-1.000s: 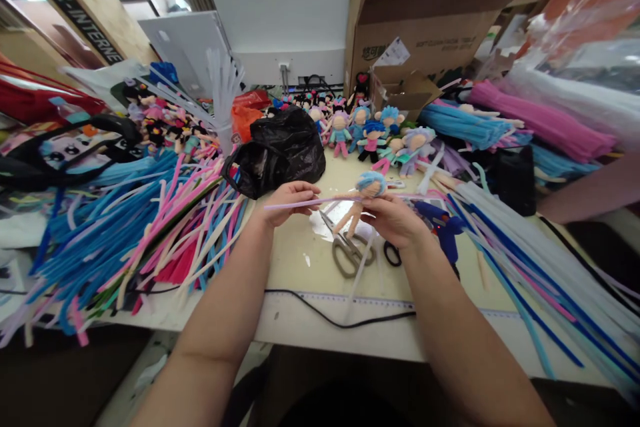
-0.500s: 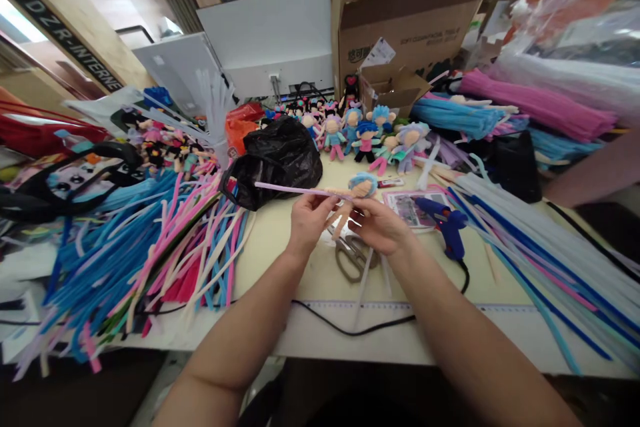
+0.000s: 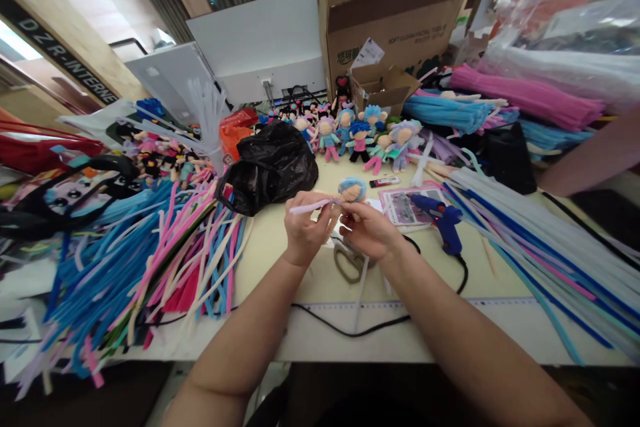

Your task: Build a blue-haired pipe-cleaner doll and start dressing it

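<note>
Above the middle of the table, my two hands meet at a small pipe-cleaner doll with light-blue hair and a peach body. My left hand is closed, its thumb and fingers pinching a pale lilac pipe cleaner against the doll's body. The strip's free end sticks out to the left. My right hand is closed around the doll from the other side, just below the head; its fingertips partly hide the body. Beneath the hands lie scissors with grey-brown handles, their blades covered from view.
A blue glue gun rests at the right, its black cord crossing the front. Pipe cleaners spread over the left, others over the right. A black plastic bag and finished dolls stand behind.
The lilac pipe cleaner, stretched long to the left before, now shows only a shorter, lower end past my left hand. Doll and hands sit slightly further left in view.
</note>
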Demonstrator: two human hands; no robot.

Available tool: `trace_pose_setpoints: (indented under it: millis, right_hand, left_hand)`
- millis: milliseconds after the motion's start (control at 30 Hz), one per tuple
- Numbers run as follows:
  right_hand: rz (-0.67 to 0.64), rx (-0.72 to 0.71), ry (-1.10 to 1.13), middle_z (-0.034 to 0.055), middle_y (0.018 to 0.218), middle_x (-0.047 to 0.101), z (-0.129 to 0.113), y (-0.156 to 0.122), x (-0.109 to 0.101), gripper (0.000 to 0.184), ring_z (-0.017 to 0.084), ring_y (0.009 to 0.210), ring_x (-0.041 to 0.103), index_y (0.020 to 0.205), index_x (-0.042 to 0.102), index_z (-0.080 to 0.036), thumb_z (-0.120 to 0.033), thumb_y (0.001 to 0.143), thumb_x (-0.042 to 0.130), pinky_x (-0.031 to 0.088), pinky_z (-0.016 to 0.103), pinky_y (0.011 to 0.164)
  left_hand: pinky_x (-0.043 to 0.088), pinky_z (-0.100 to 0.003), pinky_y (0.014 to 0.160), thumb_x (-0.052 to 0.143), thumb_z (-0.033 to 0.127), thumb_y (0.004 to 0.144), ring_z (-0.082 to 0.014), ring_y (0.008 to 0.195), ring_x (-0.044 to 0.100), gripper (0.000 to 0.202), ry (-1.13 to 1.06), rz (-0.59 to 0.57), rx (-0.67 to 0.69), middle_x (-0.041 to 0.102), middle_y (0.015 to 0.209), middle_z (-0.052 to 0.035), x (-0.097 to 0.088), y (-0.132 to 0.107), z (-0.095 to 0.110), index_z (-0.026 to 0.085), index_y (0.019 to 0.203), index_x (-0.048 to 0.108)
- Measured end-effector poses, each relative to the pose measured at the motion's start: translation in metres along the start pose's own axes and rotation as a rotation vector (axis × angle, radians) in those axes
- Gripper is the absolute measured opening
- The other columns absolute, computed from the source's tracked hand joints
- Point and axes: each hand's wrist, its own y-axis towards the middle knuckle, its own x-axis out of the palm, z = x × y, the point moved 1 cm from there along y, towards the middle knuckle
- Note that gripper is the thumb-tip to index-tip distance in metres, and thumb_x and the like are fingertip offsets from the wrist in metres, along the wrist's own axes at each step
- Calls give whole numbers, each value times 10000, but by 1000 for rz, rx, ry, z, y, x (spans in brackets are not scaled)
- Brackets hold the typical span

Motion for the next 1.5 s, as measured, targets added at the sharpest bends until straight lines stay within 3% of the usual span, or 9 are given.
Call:
trace_pose_setpoints:
  millis: [200, 367, 567, 733, 867, 1067, 1500]
  right_hand:
    - [-28, -73, -34, -60, 525, 465, 3, 1, 1, 349, 96, 573, 439, 518, 424, -192, -200, 520, 772, 325, 257, 560]
    - [-7, -87, -54, -56, 505, 456, 2, 1, 1, 361, 90, 554, 443, 486, 407, -190, -210, 535, 765, 347, 254, 559]
    - [-19, -84, -77, -54, 527, 500, 1, 1, -1, 250, 90, 546, 447, 574, 540, -184, -206, 536, 787, 334, 248, 529]
    - [-52, -100, -101, -27, 624, 586, 5, 5, -5, 218, 91, 599, 490, 684, 627, -168, -208, 549, 793, 347, 232, 535]
    - [-36, -105, -104, -28, 623, 591, 6, 6, -5, 225, 89, 594, 494, 672, 622, -168, -209, 535, 797, 347, 227, 527]
    - [-23, -91, -112, -27, 611, 586, 5, 2, -1, 260, 88, 589, 486, 671, 637, -167, -220, 499, 824, 337, 224, 515]
    - [-30, -53, -200, -34, 532, 565, 0, -2, 1, 310, 89, 491, 439, 658, 645, -174, -284, 472, 866, 306, 258, 481]
  left_hand:
    - [412, -324, 804, 641, 224, 815, -160, 852, 652, 88, 140, -2, 228, 715, 870, -45, -4, -1, -4, 200, 895, 667]
    - [384, -338, 821, 592, 184, 846, -161, 870, 659, 175, 122, -83, 267, 721, 935, -61, -8, -1, 1, 197, 997, 679]
    - [398, -329, 830, 637, 264, 825, -162, 879, 627, 74, -44, -88, 27, 697, 876, -27, -7, -1, 8, 211, 863, 672]
    - [417, -293, 749, 751, 358, 685, -143, 758, 554, 296, -77, -64, -318, 578, 792, 4, -4, 0, 7, 184, 807, 545]
    - [421, -276, 737, 761, 369, 645, -146, 786, 534, 344, -128, -185, -495, 563, 823, -6, -4, 4, 4, 178, 830, 543]
    - [411, -256, 683, 710, 414, 699, -136, 728, 528, 277, -232, -313, -529, 588, 761, -6, -5, 5, -2, 170, 819, 656]
    - [416, -231, 555, 738, 408, 660, -118, 606, 531, 287, -358, -316, -664, 643, 681, -14, -6, 7, -5, 141, 748, 683]
